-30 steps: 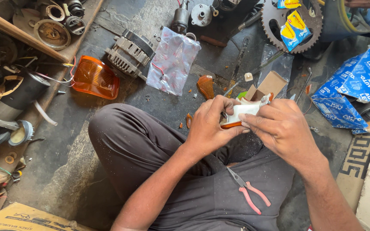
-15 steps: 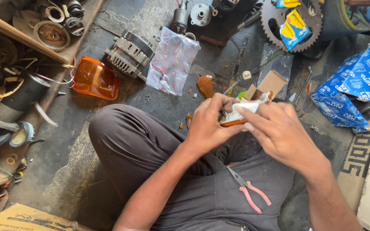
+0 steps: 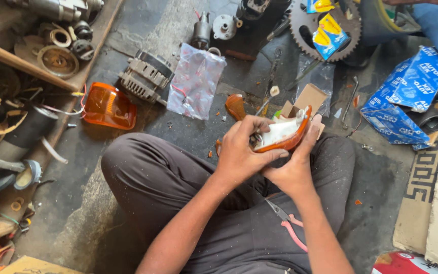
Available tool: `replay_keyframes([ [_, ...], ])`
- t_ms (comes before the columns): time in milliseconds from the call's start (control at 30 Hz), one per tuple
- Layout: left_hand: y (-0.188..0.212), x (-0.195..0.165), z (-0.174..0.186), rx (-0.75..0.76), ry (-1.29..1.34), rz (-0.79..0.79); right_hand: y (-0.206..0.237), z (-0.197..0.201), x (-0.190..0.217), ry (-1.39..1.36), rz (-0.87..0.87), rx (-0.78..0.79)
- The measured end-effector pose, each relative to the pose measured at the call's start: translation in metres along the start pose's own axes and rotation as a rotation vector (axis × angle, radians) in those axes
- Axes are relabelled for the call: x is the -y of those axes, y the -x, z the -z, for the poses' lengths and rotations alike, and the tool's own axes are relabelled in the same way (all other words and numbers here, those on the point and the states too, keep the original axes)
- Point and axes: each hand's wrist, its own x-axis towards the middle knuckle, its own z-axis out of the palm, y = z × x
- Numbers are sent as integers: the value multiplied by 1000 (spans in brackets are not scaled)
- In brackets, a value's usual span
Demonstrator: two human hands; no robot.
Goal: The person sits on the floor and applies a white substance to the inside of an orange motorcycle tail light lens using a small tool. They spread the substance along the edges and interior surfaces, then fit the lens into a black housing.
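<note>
I sit cross-legged on a grimy workshop floor and hold an orange lamp housing with a white reflector inside (image 3: 282, 134) above my lap. My left hand (image 3: 242, 149) grips its left end, thumb along the orange lower rim. My right hand (image 3: 297, 165) cups it from below and behind, fingers reaching up its right side. A pair of pink-handled pliers (image 3: 289, 227) lies on my right thigh, under my right forearm.
An orange lamp lens (image 3: 108, 106) lies on the floor at left beside a finned alternator (image 3: 144, 78) and a clear plastic bag (image 3: 196, 81). A small cardboard box (image 3: 307, 99), a sprocket (image 3: 325, 28) and blue packaging (image 3: 406, 99) lie ahead. Metal parts crowd the left shelf (image 3: 51, 56).
My right hand has come off the top of the lamp housing and now cups it from underneath, which leaves the white reflector exposed. My left hand has kept its grip.
</note>
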Motion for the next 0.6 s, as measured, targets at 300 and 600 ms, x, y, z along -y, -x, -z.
replay_keyframes([
  [300, 6, -11, 17, 150, -30, -96, 3, -3, 26, 52, 70, -149],
  [600, 6, -17, 32, 73, -106, -46, 7, 3, 43, -53, 49, -34],
])
